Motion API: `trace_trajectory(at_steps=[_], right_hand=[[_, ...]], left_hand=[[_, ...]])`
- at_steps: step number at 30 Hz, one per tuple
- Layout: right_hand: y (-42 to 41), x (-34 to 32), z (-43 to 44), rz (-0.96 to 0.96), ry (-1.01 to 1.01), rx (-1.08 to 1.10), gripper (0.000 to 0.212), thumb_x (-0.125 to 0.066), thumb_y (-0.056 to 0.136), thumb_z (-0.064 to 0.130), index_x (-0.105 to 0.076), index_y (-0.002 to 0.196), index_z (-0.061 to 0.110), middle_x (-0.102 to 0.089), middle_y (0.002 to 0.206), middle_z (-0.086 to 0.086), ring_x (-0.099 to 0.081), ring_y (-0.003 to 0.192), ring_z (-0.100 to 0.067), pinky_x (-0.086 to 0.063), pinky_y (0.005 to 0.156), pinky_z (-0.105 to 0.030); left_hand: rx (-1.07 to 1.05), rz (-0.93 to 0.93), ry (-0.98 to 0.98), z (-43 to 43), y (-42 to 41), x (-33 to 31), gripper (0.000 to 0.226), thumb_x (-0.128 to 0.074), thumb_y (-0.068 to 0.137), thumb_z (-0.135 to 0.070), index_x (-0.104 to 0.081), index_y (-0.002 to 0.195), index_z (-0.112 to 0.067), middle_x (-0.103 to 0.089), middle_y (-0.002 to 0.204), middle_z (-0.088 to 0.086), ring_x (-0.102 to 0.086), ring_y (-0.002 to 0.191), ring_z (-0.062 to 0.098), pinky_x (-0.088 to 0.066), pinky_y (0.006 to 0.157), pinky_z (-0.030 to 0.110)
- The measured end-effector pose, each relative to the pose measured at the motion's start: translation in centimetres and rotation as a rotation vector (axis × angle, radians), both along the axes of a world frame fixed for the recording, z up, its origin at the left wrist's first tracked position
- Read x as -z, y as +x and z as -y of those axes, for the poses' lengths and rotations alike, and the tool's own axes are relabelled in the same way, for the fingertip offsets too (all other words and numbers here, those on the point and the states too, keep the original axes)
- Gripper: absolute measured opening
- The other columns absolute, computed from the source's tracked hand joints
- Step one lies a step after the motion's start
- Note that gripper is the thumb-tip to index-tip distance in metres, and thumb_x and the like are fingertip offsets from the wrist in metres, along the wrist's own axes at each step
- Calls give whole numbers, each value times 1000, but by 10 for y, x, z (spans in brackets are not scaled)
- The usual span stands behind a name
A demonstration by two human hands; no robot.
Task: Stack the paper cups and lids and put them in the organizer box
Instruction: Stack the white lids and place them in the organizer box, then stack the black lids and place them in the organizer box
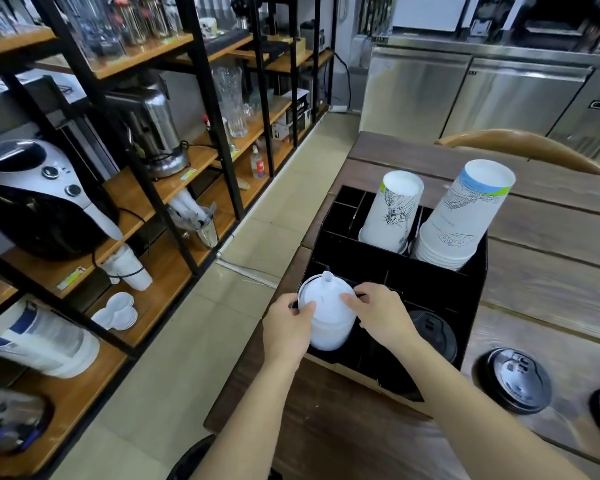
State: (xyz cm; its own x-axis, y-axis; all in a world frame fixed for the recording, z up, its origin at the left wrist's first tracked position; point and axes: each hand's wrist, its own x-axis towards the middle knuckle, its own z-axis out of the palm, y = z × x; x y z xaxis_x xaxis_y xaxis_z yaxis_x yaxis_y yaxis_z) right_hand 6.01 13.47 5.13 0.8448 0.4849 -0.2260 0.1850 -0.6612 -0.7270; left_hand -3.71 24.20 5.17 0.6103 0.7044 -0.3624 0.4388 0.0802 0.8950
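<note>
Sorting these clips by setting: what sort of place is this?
Probably a café's back area: steel under-counter fridges, shelves of glassware, and an organizer box holding printed paper cups and takeaway lids.

Both forearms are showing bare from the lower edge up to the wrists, with no sleeves, watch, rings or gloves. The left hand (286, 327) and right hand (378, 315) are showing short, unpainted nails on their fingers (352, 301).
</note>
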Motion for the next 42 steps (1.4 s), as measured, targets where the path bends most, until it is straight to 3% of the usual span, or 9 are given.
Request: trace_trajectory(at_steps=[9,13,16,19,24,28,31,35,42], right_hand=[[5,1,0,20,-57,-60,42,-51,90,37,-51,126,17,-66,96,-9,-60,81,-26,-50,74,-36],[0,-9,5,74,-59,-37,50,-50,91,40,-43,132,13,-64,110,-9,-60,101,-28,-49,83,-38],[-2,-30,21,286,74,89,32,-49,92,36,-59,112,13,-68,87,-4,-63,85,-25,-49,76,-38],[3,-43,56,399,226,248,22,-50,92,28,-65,89,11,-65,66,-4,-63,70,-26,-49,69,-41],[18,-33,132,398,260,536,14,-53,91,19,-64,90,11,-60,70,-1,-56,71,-26,-44,69,-38],[33,7,196,237,57,594,29,-54,91,25,-55,116,10,-64,105,-11,-58,96,-26,-43,79,-34],[36,37,228,-9,-35,580,60,-57,89,30,-34,138,5,-45,141,-16,-44,128,-30,-39,104,-44],[27,60,250,-349,-19,552,80,-58,88,34,-9,147,12,-24,154,-9,-26,140,-28,-28,113,-41],[25,75,247,-369,233,658,59,-65,78,19,-41,132,16,-56,128,-7,-53,116,-27,-44,102,-47]], left_hand=[[80,-109,76,-6,3,-5,17,-58,88,-23,-57,104,-17,-60,91,0,-59,91,23,-54,87,46],[140,-195,261,-4,5,-9,28,-53,90,-26,-53,116,-15,-61,102,0,-58,97,23,-52,85,42],[89,-104,458,11,12,-26,36,-51,93,-25,-48,128,-15,-56,126,1,-54,114,22,-47,84,35],[147,138,560,47,23,-50,27,-51,94,-20,-54,121,-15,-59,116,-3,-53,106,12,-41,83,25],[538,382,472,144,38,-53,24,-50,90,-26,-60,109,-15,-63,103,-5,-59,96,12,-47,88,26],[786,205,253,204,64,-21,32,-52,91,-13,-53,122,-17,-56,121,0,-55,115,17,-42,99,27],[815,-55,178,223,87,10,54,-48,93,-13,-31,144,-13,-37,149,7,-37,137,24,-32,112,33],[770,-313,-85,237,104,26,72,-43,97,-12,3,151,-23,-11,161,3,-22,144,26,-29,111,37],[448,-329,-358,254,116,33,56,-38,96,-3,-23,147,-20,-32,151,8,-38,132,32,-41,101,46]])
